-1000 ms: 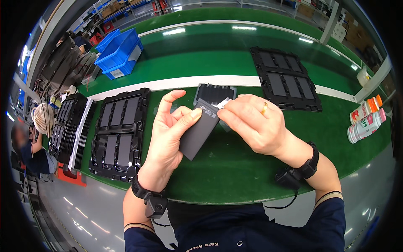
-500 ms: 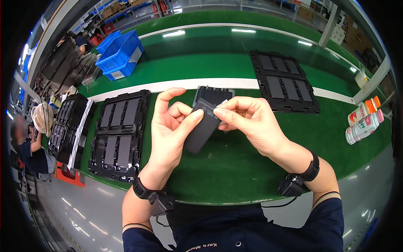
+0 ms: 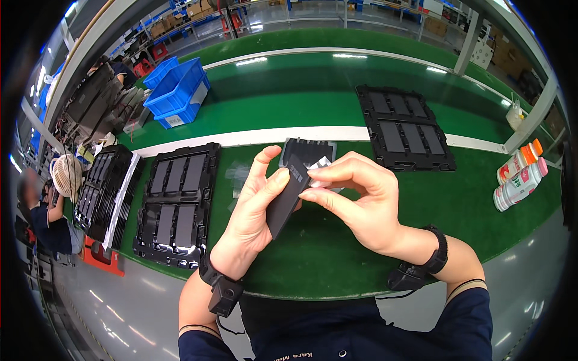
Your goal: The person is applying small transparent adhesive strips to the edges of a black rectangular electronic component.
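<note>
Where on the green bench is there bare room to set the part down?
Bare green lies between the left tray and the right tray, near the front edge below the hands, and before the bottles. The far left is crowded with stacked trays.

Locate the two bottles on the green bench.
In the head view, the two bottles lie at the far right edge of the green bench, right of the right-hand black tray and well beyond the right hand.
</note>
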Tool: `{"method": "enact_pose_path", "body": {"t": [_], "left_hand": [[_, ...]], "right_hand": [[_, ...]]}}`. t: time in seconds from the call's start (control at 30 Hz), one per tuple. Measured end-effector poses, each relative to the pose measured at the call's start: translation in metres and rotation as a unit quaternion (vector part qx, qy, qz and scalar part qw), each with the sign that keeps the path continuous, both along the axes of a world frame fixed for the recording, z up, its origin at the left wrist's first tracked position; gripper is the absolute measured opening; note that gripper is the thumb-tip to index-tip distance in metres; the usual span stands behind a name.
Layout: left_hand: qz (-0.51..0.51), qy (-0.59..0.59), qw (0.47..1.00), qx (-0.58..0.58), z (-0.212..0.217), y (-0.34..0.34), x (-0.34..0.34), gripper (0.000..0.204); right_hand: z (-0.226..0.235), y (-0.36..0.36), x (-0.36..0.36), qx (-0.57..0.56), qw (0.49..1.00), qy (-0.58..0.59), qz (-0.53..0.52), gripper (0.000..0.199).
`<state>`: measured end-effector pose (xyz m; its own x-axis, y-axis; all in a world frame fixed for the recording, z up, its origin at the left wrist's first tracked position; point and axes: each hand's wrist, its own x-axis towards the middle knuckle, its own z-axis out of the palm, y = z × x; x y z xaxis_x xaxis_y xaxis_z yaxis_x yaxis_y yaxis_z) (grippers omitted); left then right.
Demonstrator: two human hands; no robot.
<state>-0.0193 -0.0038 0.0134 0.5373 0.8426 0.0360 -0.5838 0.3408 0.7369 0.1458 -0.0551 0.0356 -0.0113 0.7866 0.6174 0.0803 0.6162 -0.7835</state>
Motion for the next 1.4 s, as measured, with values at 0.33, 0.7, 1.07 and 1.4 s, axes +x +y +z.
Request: {"method": "enact_pose_path", "body": {"t": [0.33,0.7,1.07,1.4], "left_hand": [[-0.01,-0.008,1.0,0.016,-0.001,0.005,-0.002,0.046],[-0.041,-0.022,0.998,0.038,-0.002,0.005,0.0,0.049],[0.005,0.02,0.999,0.027,0.006,0.002,0.005,0.051],[0.059,0.053,0.99,0.113,0.003,0.005,-0.002,0.046]], "right_hand": [[0.004,0.009,0.008,-0.33,0.888,0.244,0.208,0.023],[-0.005,0.008,0.002,-0.372,0.819,0.294,0.324,0.022],[-0.004,0.012,0.004,-0.381,0.776,0.343,0.368,0.021],[-0.002,0.014,0.009,-0.357,0.861,0.238,0.272,0.02]]}}
